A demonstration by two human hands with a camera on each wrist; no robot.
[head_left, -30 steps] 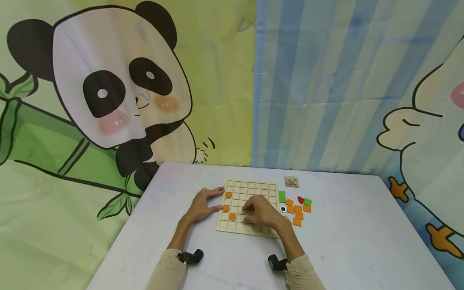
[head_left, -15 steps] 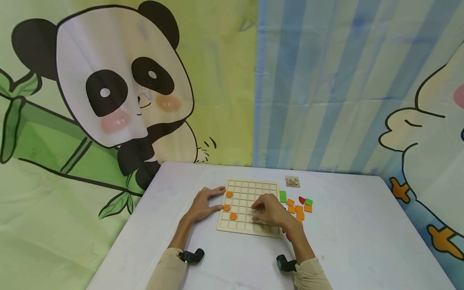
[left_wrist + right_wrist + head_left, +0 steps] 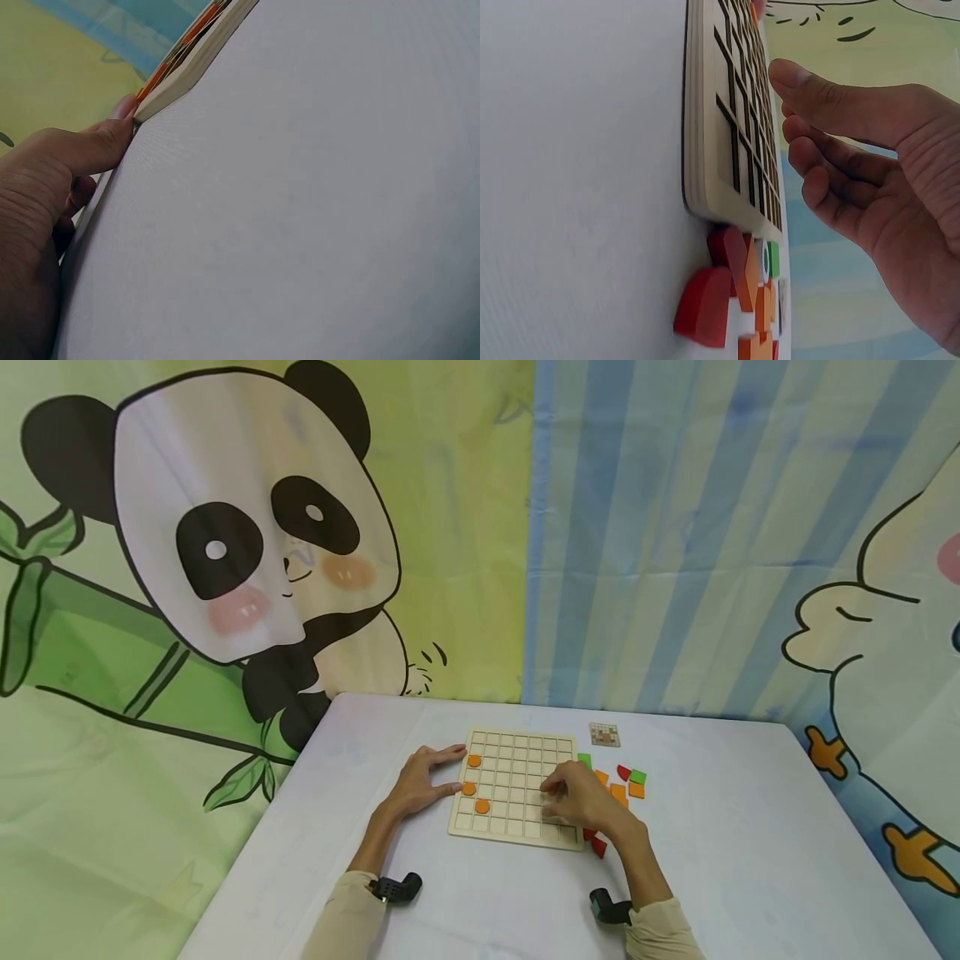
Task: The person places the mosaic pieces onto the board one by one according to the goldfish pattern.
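Note:
A pale wooden grid board lies on the white table. Three round orange pieces sit in its cells near the left side. My left hand rests at the board's left edge, thumb and forefinger spread; in the left wrist view the thumb touches the edge. Above the board's right part is my right hand, fingers loosely bent. The right wrist view shows a gap between thumb and fingers with nothing held, and red pieces beside the board's corner.
Right of the board lie several orange squares, a green piece and red pieces, partly hidden by the right hand. A small patterned card lies behind them. A printed curtain hangs behind the table.
My right hand has moved rightward across the board, from its middle to its right side, uncovering cells and the red pieces. The left hand and the round orange pieces keep their places.

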